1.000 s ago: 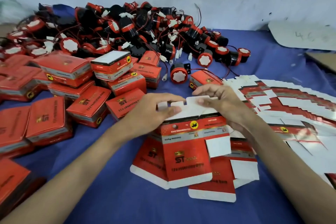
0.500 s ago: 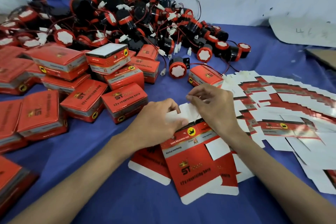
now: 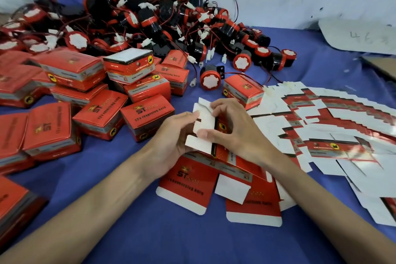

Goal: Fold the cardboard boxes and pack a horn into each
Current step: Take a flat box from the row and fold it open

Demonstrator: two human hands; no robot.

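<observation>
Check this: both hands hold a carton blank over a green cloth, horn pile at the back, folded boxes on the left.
Only the colour is wrong: the head view shows a blue cloth, not green. The left hand and right hand hold the carton blank, the horn pile lies at the back, folded boxes on the left.

Horns (image 3: pixel 150 21) heap at the back left of the tabletop (image 3: pixel 150 238). Boxes (image 3: pixel 100 113) crowd before them, on the left. Flat blanks (image 3: pixel 334 122) fan across the right. Between, the left hand (image 3: pixel 171 143) and right hand (image 3: pixel 235 135) hold a blank (image 3: pixel 204 126) above two others (image 3: pixel 184 188).
</observation>
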